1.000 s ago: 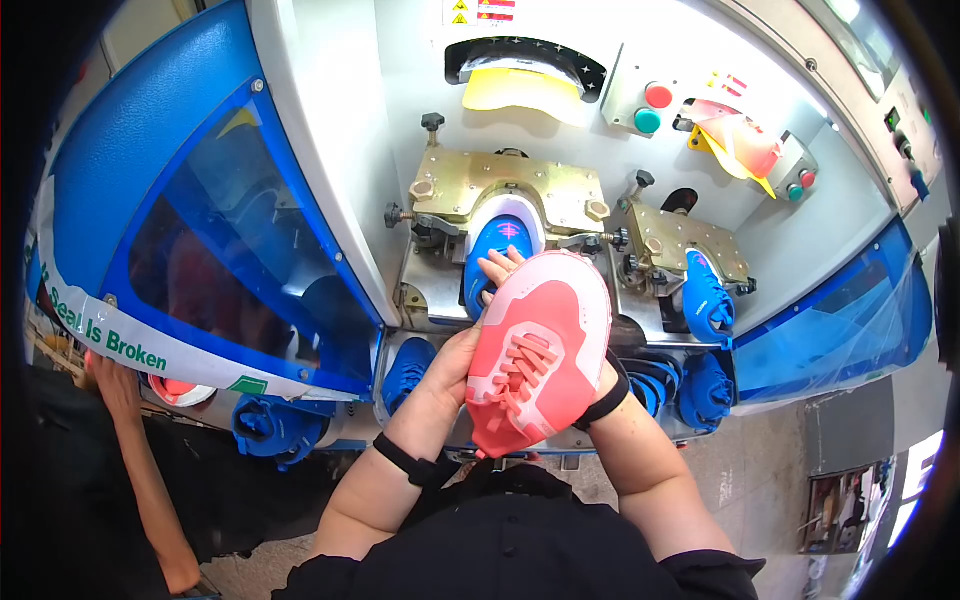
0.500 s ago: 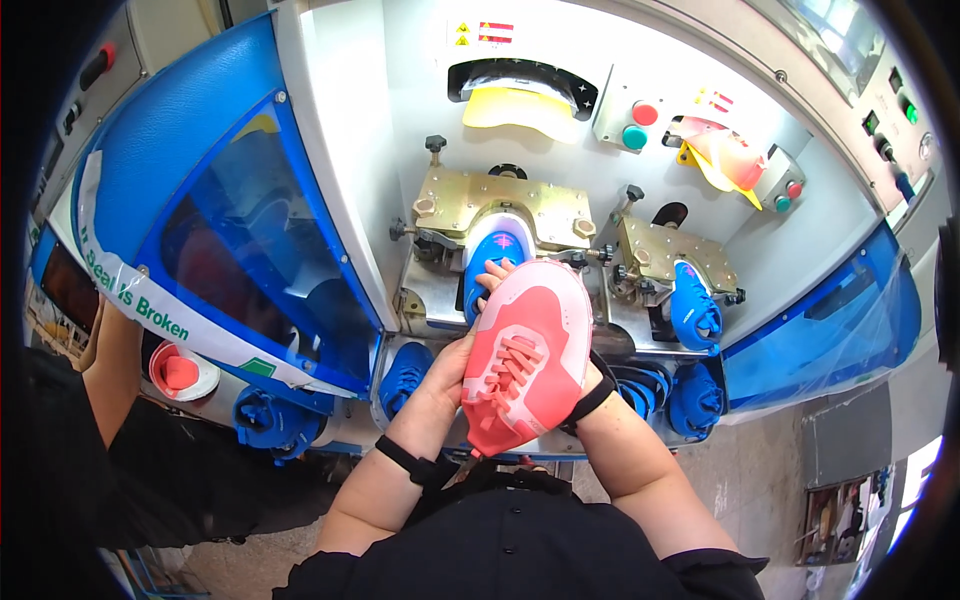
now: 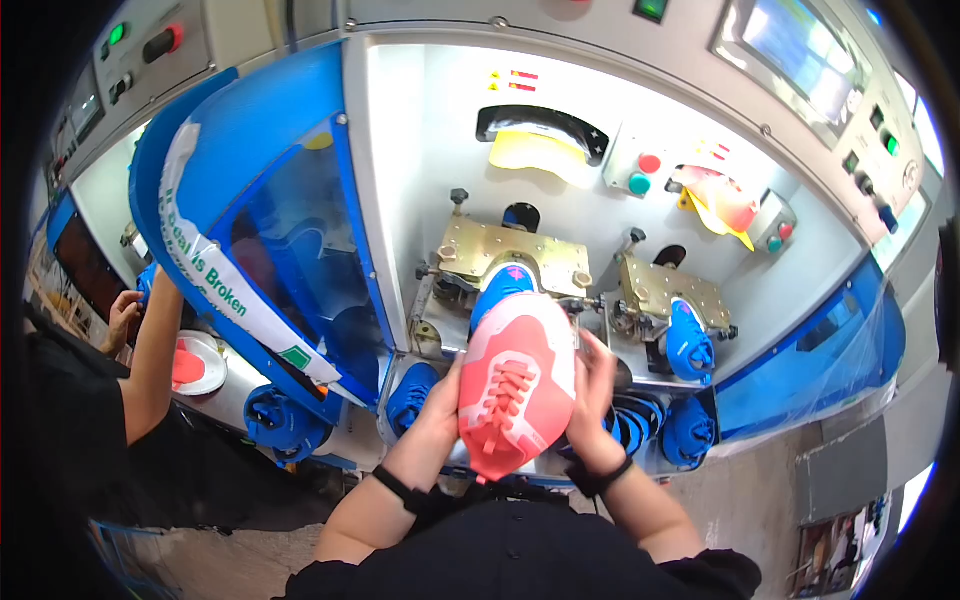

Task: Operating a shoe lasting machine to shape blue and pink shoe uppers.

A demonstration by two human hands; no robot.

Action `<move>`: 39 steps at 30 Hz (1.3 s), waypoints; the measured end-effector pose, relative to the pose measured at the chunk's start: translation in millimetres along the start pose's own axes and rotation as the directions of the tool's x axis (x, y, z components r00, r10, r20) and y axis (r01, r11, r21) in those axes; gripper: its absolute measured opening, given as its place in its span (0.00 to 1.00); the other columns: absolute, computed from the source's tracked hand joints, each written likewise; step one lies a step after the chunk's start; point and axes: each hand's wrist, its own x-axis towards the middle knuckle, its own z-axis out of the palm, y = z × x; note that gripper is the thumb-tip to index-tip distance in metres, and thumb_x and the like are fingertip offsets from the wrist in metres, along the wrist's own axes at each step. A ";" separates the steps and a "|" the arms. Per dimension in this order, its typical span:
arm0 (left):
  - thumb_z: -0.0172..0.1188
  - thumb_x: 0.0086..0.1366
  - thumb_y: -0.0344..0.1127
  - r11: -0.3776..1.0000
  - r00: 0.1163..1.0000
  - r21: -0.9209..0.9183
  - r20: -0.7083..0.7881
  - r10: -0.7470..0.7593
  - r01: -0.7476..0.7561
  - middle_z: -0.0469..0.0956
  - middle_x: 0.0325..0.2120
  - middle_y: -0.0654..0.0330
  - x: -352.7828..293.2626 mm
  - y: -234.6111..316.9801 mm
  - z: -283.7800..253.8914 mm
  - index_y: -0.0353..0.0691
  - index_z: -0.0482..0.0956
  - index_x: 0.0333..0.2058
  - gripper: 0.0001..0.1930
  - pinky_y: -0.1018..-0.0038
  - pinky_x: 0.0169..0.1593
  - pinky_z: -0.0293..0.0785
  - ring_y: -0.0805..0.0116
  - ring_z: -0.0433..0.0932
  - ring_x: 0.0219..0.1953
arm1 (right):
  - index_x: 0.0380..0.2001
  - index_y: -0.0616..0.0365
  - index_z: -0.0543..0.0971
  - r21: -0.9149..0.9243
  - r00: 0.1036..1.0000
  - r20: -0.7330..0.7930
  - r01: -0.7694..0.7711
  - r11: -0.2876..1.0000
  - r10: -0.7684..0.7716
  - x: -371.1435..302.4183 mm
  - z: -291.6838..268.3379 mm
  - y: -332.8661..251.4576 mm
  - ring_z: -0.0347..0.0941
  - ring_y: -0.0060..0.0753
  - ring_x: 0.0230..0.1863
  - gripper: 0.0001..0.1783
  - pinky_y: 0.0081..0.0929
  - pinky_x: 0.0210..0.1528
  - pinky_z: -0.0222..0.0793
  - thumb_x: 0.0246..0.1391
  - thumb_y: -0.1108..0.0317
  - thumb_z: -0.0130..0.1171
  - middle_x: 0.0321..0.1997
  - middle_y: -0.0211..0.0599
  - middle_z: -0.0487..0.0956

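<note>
Upright in front of me is a pink lace-up shoe upper (image 3: 515, 385), toe pointing away, its toe and side band a paler pink. My left hand (image 3: 440, 405) is closed on its left edge, the fingers mostly hidden behind it. Along the right edge lies my right hand (image 3: 594, 390), blurred, with fingers stretched out; whether it bears on the shoe I cannot tell. Just beyond the toe, a blue shoe upper (image 3: 500, 290) sits under the brass-coloured clamp plate (image 3: 515, 245) of the machine. A second clamp to the right holds another blue shoe upper (image 3: 688, 340).
Blue shoe uppers rest on the front ledge, one on the left (image 3: 410, 395) and one on the right (image 3: 690, 432). A raised blue door (image 3: 270, 210) stands left. Red and green buttons (image 3: 645, 172) are on the back wall. Another person's hand (image 3: 122, 322) works at far left.
My right hand has come out from under the pink shoe upper to its right side. The shoe has turned more upright. My view has tilted up, showing more of the machine's top.
</note>
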 end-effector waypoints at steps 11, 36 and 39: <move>0.46 0.71 0.57 0.871 0.866 -0.029 -0.119 0.485 -0.491 0.78 0.47 0.58 -35.5 -18.7 64.8 0.40 0.70 0.55 0.27 0.63 0.54 0.72 0.64 0.77 0.49 | 0.38 0.55 0.78 -0.411 0.605 0.481 0.795 0.446 -0.635 -24.5 -8.1 -62.6 0.72 0.37 0.29 0.17 0.30 0.28 0.66 0.41 0.73 0.68 0.36 0.36 0.78; 0.48 0.70 0.55 0.932 0.883 0.143 -0.301 0.361 -0.332 0.72 0.26 0.61 -134.9 2.0 -33.4 0.45 0.73 0.40 0.19 0.67 0.33 0.70 0.65 0.71 0.29 | 0.48 0.64 0.72 -0.571 0.750 -0.113 0.487 0.660 -0.651 257.7 37.0 -43.0 0.76 0.55 0.38 0.16 0.41 0.39 0.71 0.58 0.71 0.55 0.49 0.59 0.75; 0.49 0.70 0.54 0.926 0.859 0.102 -0.348 0.376 -0.364 0.71 0.25 0.62 -139.7 5.5 -40.6 0.45 0.74 0.40 0.18 0.67 0.33 0.69 0.65 0.70 0.28 | 0.41 0.57 0.72 -0.692 0.871 -0.243 0.153 0.706 -0.426 227.8 15.0 -22.5 0.77 0.56 0.41 0.13 0.45 0.40 0.72 0.50 0.78 0.49 0.68 0.66 0.56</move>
